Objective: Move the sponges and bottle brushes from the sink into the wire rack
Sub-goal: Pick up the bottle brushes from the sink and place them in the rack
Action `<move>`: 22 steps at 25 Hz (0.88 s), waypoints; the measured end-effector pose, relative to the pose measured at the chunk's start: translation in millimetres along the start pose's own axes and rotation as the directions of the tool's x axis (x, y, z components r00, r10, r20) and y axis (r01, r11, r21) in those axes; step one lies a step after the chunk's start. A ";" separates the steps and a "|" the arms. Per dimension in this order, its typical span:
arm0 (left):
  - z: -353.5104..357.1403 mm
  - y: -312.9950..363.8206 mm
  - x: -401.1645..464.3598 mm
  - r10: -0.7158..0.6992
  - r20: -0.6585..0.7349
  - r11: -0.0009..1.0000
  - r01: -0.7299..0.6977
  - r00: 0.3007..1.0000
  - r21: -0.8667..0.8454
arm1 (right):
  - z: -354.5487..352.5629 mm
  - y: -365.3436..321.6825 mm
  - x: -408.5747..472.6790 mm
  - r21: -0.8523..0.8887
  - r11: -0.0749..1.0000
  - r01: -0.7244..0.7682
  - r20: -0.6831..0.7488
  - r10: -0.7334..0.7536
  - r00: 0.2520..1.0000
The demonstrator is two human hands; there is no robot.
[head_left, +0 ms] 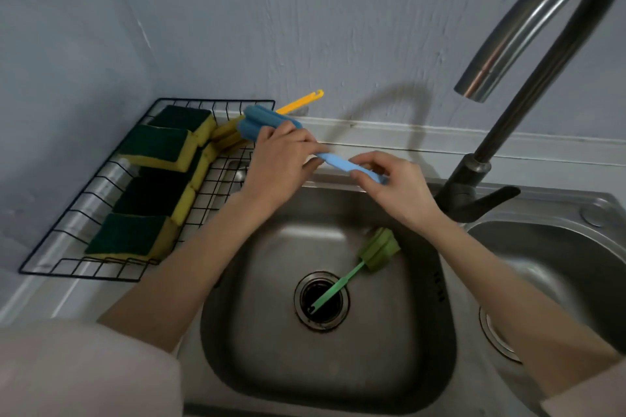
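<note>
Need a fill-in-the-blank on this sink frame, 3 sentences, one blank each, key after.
1. Both hands, left and right, hold the ____ bottle brush.
2. The green bottle brush lies in the ____, handle end over the drain.
3. The green-and-yellow sponges sit in the wire ____, beside a yellow bottle brush.

Missing words: blue; sink; rack

Wire rack [101,240]: on the counter, left of the sink [257,349].
Sponges [159,145]: in the rack, in a row along its left side.
One bottle brush [271,123]: above the rack's far right corner, between the left hand [277,162] and right hand [396,186].
Second brush [376,250]: in the sink, handle end over the drain [321,301].
Third brush [298,101]: in the rack, handle past the far edge.
Faucet [474,179]: behind the sink, to the right.
</note>
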State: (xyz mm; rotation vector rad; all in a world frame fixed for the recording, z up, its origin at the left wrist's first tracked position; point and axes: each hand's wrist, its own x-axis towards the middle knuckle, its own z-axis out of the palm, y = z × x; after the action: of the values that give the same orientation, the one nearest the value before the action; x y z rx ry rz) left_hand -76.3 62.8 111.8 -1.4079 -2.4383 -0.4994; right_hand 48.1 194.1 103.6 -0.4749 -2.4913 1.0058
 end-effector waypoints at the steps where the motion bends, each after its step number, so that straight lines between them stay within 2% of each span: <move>1: -4.1 -7.8 1.1 -0.035 -0.006 0.999 0.034 0.999 -0.012 | 1.0 -6.3 7.9 0.034 0.999 -0.005 -0.008 0.005 1.000; 6: -12.9 -45.2 3.5 -0.177 -0.034 0.977 0.172 0.984 -0.126 | 19.5 -34.2 41.0 0.355 0.932 -0.073 0.023 0.069 0.997; 9: -9.4 -66.0 2.5 -0.233 -0.026 0.958 0.225 0.972 -0.180 | 32.4 -43.1 58.3 0.450 0.888 -0.092 0.044 0.081 0.996; 12: -0.2 -84.3 0.1 -0.268 0.034 0.930 0.268 0.963 -0.250 | 43.3 -46.9 71.9 0.467 0.877 -0.113 0.039 0.107 0.993; 16: 14.7 -95.6 -2.8 -0.325 0.150 0.845 0.358 0.934 -0.398 | 57.0 -47.3 84.7 0.425 0.901 -0.082 -0.015 0.098 0.995; 22: 29.3 -106.3 -6.6 -0.367 0.198 0.763 0.416 0.909 -0.494 | 79.4 -47.1 99.0 0.361 0.923 -0.131 -0.010 0.144 0.989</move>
State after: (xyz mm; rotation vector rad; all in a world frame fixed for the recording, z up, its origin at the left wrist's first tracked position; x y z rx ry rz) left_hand -167.8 20.8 66.3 -1.0802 -2.8147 -1.3226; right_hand -83.1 161.2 109.3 -0.5489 -2.1944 1.4591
